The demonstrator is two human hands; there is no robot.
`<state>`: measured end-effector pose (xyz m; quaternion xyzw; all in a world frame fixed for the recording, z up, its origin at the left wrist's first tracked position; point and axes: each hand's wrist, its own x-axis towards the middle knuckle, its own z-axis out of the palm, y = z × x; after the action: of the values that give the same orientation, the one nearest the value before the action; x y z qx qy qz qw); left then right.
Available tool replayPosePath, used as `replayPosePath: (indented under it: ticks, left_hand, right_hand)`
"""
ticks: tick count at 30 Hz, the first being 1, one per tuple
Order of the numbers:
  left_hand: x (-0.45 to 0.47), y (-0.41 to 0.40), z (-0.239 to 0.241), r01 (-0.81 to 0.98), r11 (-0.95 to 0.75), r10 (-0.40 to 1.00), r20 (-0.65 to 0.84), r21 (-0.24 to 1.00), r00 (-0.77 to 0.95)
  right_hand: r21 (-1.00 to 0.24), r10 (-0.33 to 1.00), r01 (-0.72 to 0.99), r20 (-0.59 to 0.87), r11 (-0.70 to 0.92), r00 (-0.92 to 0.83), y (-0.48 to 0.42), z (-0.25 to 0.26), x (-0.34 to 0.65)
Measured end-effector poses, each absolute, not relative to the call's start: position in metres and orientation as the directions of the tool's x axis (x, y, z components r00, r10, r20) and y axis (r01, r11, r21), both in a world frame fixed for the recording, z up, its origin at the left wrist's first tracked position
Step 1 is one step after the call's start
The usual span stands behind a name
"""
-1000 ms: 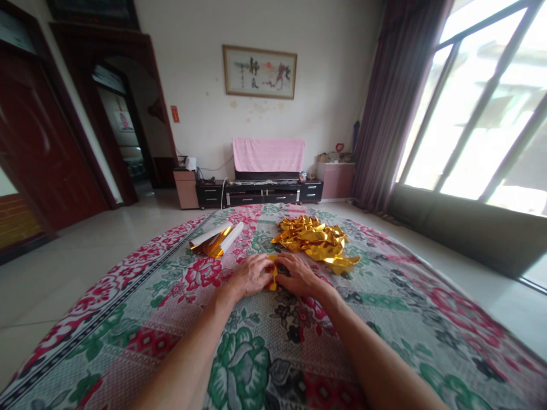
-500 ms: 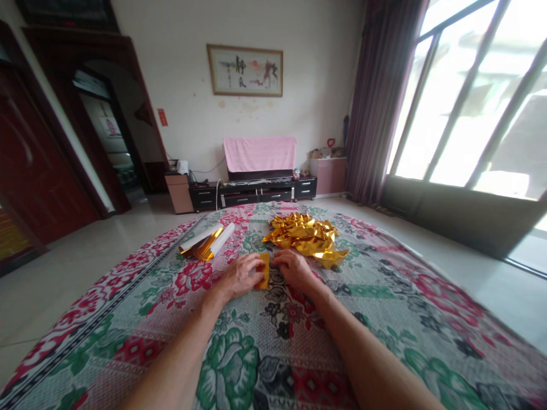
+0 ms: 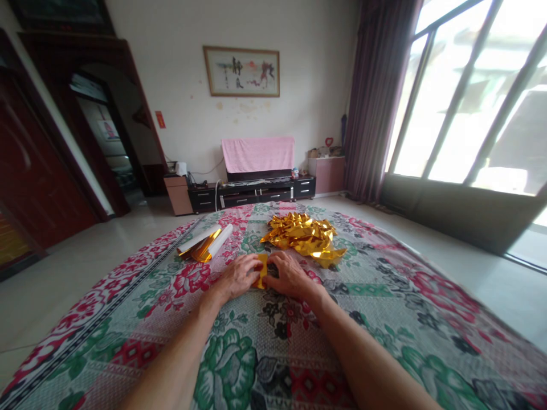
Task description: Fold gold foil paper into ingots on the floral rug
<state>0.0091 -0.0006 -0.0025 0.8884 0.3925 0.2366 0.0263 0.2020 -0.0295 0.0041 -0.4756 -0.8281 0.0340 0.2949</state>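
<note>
Two bare hands meet at the centre of the head view, pressed down on a floral blanket [image 3: 384, 319] spread over the floor. Left hand [image 3: 234, 277] lies palm-down, fingers curled onto the left edge of a small gold foil piece [image 3: 261, 270]. Right hand [image 3: 289, 274] lies palm-down against the opposite edge, fingers likewise bent onto it. Foil piece sits between the two hands, on the blanket, mostly covered; only a narrow strip shows, and its shape cannot be told.

Just beyond the right hand, a heap of folded gold foil shapes [image 3: 304, 236] rests on the blanket, near but not touching the fingers. Beyond the left hand and further left, a loose roll of gold-and-white foil sheets [image 3: 205, 243] lies on the blanket, apart from the hand.

Background: low dark cabinet [image 3: 260, 193] against the far wall, a pink cloth [image 3: 257, 153] draped above it, framed picture [image 3: 241, 71] higher up, dark curtain [image 3: 374, 97] beside large windows at right.
</note>
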Motion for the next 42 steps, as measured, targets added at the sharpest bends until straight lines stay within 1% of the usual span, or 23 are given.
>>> replayPosePath:
  ticks: [7, 14, 24, 30, 35, 42]
  left_hand:
    - [0.009, -0.004, 0.0, 0.683, -0.698, 0.703, 0.389, 0.215, 0.595]
    - [0.009, -0.001, -0.003, 0.678, -0.703, 0.697, 0.402, 0.216, 0.594]
    - [0.009, -0.003, 0.001, 0.683, -0.688, 0.717, 0.374, 0.245, 0.588]
    - [0.006, -0.002, 0.002, 0.694, -0.675, 0.735, 0.313, 0.25, 0.602]
    - [0.005, -0.003, 0.004, 0.708, -0.661, 0.748, 0.292, 0.246, 0.597]
    - [0.006, -0.007, 0.01, 0.707, -0.658, 0.753, 0.246, 0.259, 0.61]
  right_hand:
    - [-0.38, 0.808, 0.723, 0.4, 0.576, -0.433, -0.022, 0.001, 0.208]
    - [-0.413, 0.828, 0.723, 0.36, 0.555, -0.43, -0.017, -0.002, 0.209]
    - [-0.425, 0.847, 0.733, 0.263, 0.531, -0.462, -0.024, 0.011, 0.209]
    - [-0.422, 0.855, 0.744, 0.238, 0.518, -0.461, -0.027, 0.014, 0.208]
    - [-0.427, 0.872, 0.762, 0.206, 0.488, -0.443, -0.029, 0.017, 0.207]
    - [-0.419, 0.867, 0.761, 0.169, 0.494, -0.469, -0.028, 0.02, 0.209]
